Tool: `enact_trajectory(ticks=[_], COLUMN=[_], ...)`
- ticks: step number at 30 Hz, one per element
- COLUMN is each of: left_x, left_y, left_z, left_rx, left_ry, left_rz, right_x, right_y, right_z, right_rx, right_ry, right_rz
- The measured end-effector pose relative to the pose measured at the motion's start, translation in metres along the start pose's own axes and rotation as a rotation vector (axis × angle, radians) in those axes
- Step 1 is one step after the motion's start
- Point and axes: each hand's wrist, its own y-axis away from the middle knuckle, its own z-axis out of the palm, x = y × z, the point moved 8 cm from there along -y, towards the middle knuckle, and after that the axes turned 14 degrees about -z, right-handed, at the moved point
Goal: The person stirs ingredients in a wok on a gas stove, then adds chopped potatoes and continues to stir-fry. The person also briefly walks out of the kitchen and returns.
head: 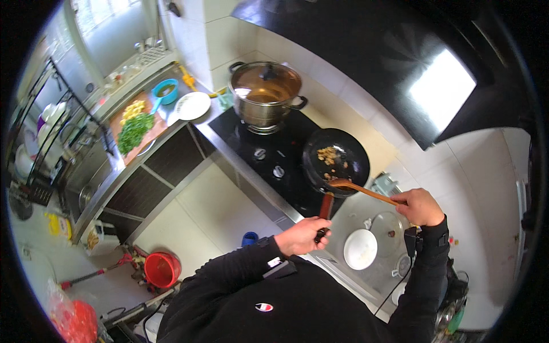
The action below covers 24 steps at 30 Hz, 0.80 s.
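Observation:
My left hand [304, 236] is closed round the wooden handle [327, 206] of a dark wok [358, 156] on the black glass gas hob [240, 150]. Small browned pieces of food [327, 155] lie in the wok, some near its middle and some towards the handle side. In my right hand [420, 207] is the shaft of a wooden spatula [373, 194], whose head rests in the wok at the near edge. A lidded steel pot [263, 109] stands on the other burner.
On the left counter lie a cutting board [161, 126] with chopped greens [135, 132] and yellow pieces [133, 111], a blue bowl [170, 96] and a white plate [193, 106]. A white bowl [360, 249] stands right of the hob. The range hood [364, 47] overhangs. A red bucket [162, 269] is on the floor.

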Motion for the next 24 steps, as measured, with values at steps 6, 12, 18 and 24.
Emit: enact_trajectory(ticks=[6,12,18,24], left_x=[0.003,0.005,0.005,0.006], left_y=[0.004,0.012,0.009,-0.004], left_z=[0.004,0.010,0.005,-0.015], left_rx=[-0.001,0.031,0.044,0.134], left_ry=[-0.001,-0.033,-0.078,-0.125], left_rz=[-0.004,-0.014,-0.030,-0.004], right_x=[0.007,0.019,0.000,0.013], right_y=[-0.030,-0.015,-0.016,-0.022], right_z=[0.032,0.001,-0.013,-0.008], right_rx=[0.060,0.243,-0.043,0.145], right_ry=[0.163,0.165,0.221,0.197], right_rz=[0.068,0.070,0.021,0.108])
